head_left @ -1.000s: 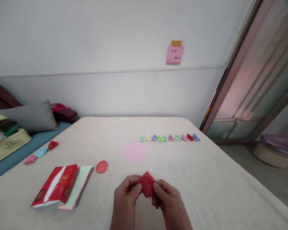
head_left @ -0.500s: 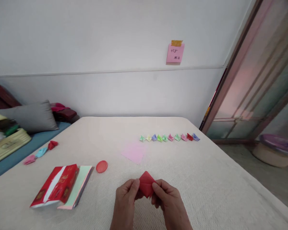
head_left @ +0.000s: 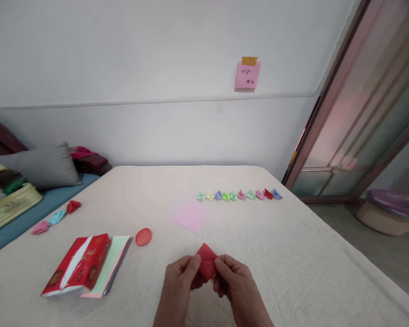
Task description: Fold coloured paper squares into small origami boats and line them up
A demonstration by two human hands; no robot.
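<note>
Between my two hands is a piece of folded red paper point(head_left: 207, 260), diamond-shaped with a crease across its middle. My left hand point(head_left: 182, 274) pinches its left corner, thumb on top. On the other side my right hand point(head_left: 233, 274) grips the right corner the same way. The fingers beneath the paper are partly hidden. Just beyond lies a flat pink paper sheet point(head_left: 190, 217) on the light tablecloth. A round red lid point(head_left: 143, 236) rests to the left of it.
A red packet point(head_left: 78, 263) lies on a stack of coloured paper point(head_left: 113, 265) at left. Small folded paper pieces point(head_left: 233, 196) form a row at the back right. Three more, including a light blue one point(head_left: 57, 217), sit near the left edge. A pink note point(head_left: 247, 75) is taped to the wall.
Both hands and the red paper stay almost in place, with the fingers shifting slightly on its corners. The whole view has drifted a little.
</note>
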